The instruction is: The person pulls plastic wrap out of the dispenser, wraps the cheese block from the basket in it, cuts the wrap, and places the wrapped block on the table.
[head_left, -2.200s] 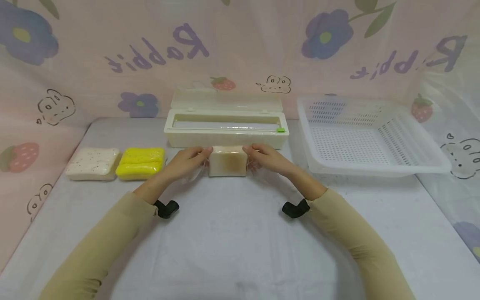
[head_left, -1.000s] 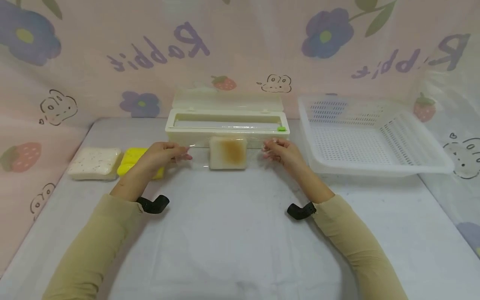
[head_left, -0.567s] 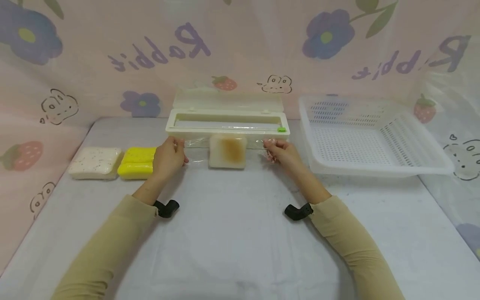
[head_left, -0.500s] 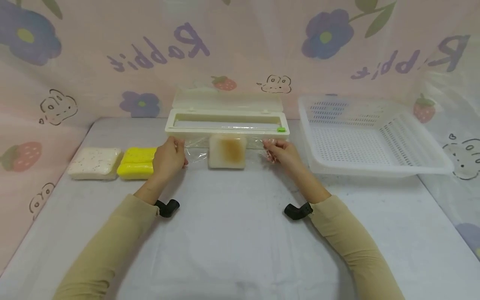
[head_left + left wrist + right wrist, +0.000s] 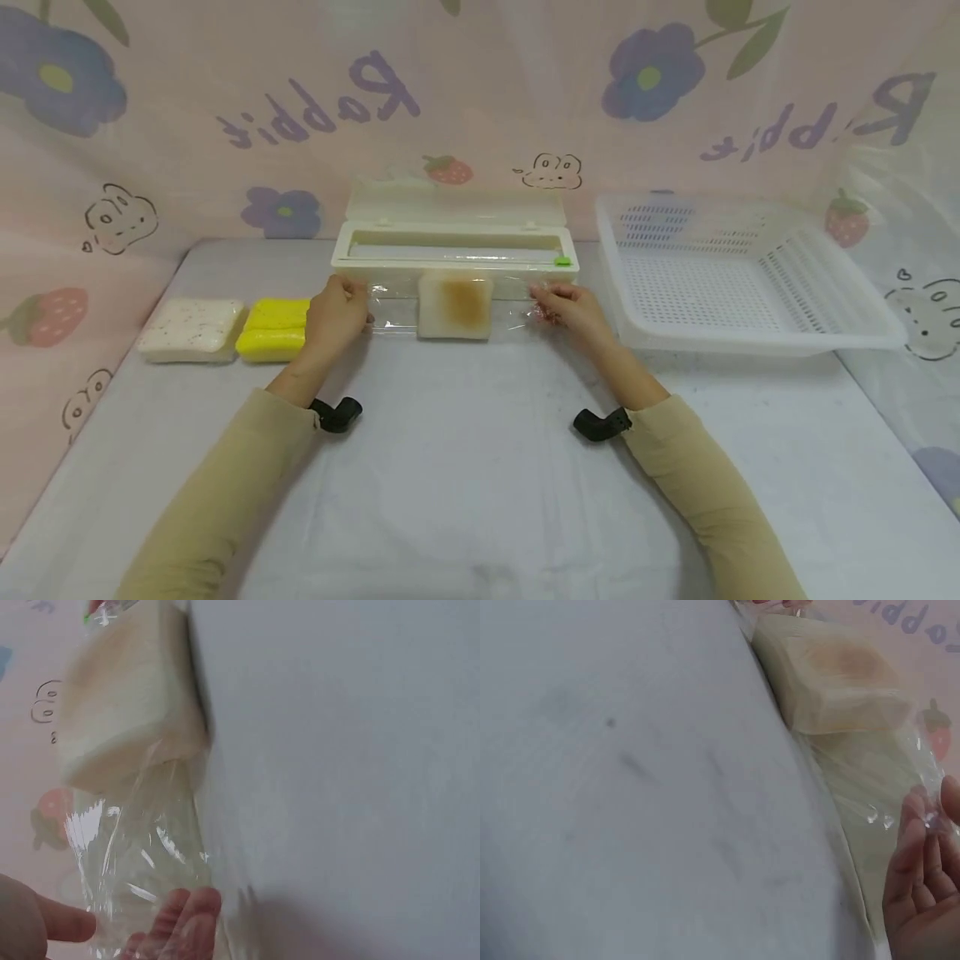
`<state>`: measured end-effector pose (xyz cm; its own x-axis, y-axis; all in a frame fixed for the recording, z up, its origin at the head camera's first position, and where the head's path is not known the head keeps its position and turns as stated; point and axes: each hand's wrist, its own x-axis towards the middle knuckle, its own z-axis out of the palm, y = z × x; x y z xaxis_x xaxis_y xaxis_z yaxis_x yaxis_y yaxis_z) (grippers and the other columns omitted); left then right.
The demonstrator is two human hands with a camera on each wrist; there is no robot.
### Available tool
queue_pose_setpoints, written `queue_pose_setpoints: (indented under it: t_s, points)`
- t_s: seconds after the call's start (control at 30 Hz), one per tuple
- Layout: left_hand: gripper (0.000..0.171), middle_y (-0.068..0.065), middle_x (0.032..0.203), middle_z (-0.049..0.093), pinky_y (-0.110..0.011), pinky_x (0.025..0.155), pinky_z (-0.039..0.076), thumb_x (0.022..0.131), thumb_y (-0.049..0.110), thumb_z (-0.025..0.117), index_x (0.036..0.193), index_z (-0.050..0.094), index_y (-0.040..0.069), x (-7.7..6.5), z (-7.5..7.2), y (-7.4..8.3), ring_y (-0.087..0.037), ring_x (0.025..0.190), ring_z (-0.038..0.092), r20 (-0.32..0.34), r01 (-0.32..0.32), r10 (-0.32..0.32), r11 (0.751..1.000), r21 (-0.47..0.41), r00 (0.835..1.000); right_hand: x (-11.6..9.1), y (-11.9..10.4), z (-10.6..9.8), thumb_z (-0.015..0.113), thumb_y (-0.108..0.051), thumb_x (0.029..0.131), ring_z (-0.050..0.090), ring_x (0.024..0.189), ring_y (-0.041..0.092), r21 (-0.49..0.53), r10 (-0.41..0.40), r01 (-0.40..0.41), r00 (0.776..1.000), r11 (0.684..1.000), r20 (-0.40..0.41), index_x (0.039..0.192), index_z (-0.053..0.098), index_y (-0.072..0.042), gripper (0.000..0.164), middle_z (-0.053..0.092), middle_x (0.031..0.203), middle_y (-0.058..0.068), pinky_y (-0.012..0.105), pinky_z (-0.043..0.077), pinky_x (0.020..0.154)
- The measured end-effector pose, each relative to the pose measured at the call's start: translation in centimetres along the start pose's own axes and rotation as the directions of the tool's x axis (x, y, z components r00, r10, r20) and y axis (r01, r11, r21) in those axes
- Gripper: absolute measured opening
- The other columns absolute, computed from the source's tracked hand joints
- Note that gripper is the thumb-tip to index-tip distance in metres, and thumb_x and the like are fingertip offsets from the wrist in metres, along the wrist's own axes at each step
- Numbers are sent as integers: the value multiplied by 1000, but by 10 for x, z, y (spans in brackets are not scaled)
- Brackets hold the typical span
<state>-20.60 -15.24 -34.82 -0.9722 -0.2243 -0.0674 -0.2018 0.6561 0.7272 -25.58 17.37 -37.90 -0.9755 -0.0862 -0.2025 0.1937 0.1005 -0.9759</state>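
Note:
A block of white toast bread (image 5: 455,306), browned on its top face, lies in front of the cream cling film box (image 5: 457,272). Clear cling film (image 5: 393,313) covers it and sticks out flat at both sides. My left hand (image 5: 336,312) pinches the film's left end, beside a yellow block. At the other side, my right hand (image 5: 570,310) pinches the right end between thumb and fingers. The left wrist view shows crinkled film between the bread and my left fingertips (image 5: 196,904). Film also runs to my right fingertips (image 5: 911,814) in the right wrist view.
Left on the white-covered table are a speckled white wrapped block (image 5: 192,331) and a yellow wrapped block (image 5: 273,331), partly hidden by my left hand. A white perforated basket (image 5: 757,342) stands at the right. The box's lid (image 5: 456,206) is raised; a green slider sits on its edge.
Both hands have moved outward from the bread's sides, drawing the film ends out. The left hand went farther left, then came back to the film. The bread's browned face now shows more fully.

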Motion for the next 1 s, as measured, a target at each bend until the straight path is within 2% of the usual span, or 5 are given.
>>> queue_pose_setpoints:
  t_s: [0.13, 0.4, 0.67, 0.83, 1.0]
  points:
    - [43, -21, 93, 69, -21, 58, 52, 101, 36, 41, 117, 47, -4, -4, -13, 0, -15, 60, 68, 59, 63, -57, 993, -96, 997, -5, 0, -5, 62, -13, 93, 58, 65, 2, 56, -4, 1, 999, 998, 52, 80, 67, -18, 15, 65, 76, -10, 15, 50, 61]
    - [47, -22, 100, 68, -21, 62, 48, 101, 38, 39, 113, 50, -6, -8, -23, 2, -17, 71, 67, 174, 62, -58, 998, -18, 983, -8, 5, -10, 61, -20, 95, 57, 59, 4, 3, 42, -43, 994, 999, 96, 103, 65, -4, 18, 67, 76, -10, 16, 45, 54]
    - [55, -20, 105, 63, -26, 73, 44, 98, 46, 46, 118, 52, -5, 1, -35, -1, -31, 93, 61, 2, 8, -7, 997, -71, 1000, -18, -4, -13, 59, -20, 96, 63, 68, 4, -94, -94, 89, 994, 992, -51, 114, 58, 8, 33, 65, 84, -5, 16, 51, 60]
    - [61, -22, 121, 55, -39, 92, 45, 93, 44, 57, 127, 45, -4, 11, -38, -1, -35, 112, 53, -94, -36, 26, 993, -112, 995, -23, -9, -8, 59, -16, 95, 62, 71, 5, -224, -300, 257, 936, 940, -183, 108, 62, 8, 28, 65, 87, 1, 16, 52, 60]
    - [77, -25, 138, 45, -46, 109, 37, 90, 47, 62, 140, 34, -4, 23, -37, -3, -39, 127, 44, -65, -52, 43, 989, -136, 997, -25, -10, -1, 61, -13, 93, 59, 76, 3, -270, -422, 358, 876, 894, -235, 107, 63, 7, 24, 65, 94, 12, 12, 50, 62]
